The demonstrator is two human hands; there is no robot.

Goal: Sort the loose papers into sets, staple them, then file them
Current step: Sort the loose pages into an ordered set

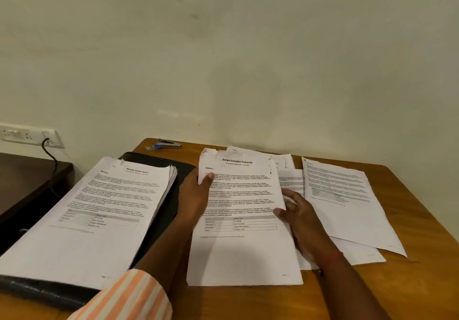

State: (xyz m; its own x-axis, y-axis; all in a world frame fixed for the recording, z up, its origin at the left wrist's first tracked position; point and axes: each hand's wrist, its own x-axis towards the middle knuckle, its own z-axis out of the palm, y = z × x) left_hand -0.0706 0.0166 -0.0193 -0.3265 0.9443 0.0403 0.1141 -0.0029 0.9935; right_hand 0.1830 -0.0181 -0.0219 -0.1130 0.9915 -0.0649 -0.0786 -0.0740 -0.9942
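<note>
Left hand [196, 193] and right hand [298, 215] each pinch white printed transcript sheets [238, 252] by the side edges, mid brown wooden desk [409, 282]. Risk: loose white pages [347, 195] under the right edge lift along; sets mix.

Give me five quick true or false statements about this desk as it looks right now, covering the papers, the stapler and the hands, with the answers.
1. The left hand and the right hand both hold the Sample Education Transcript set. True.
2. The stapler sits on top of the Sample Health Report stack. False: it lies at the back of the table, apart from that stack.
3. The Sample Health Report stack rests on a black folder. True.
4. Nothing lies to the right of the held set. False: loose sheets lie there, overlapping.
5. A cable is plugged in at the wall socket on the left. True.
</note>
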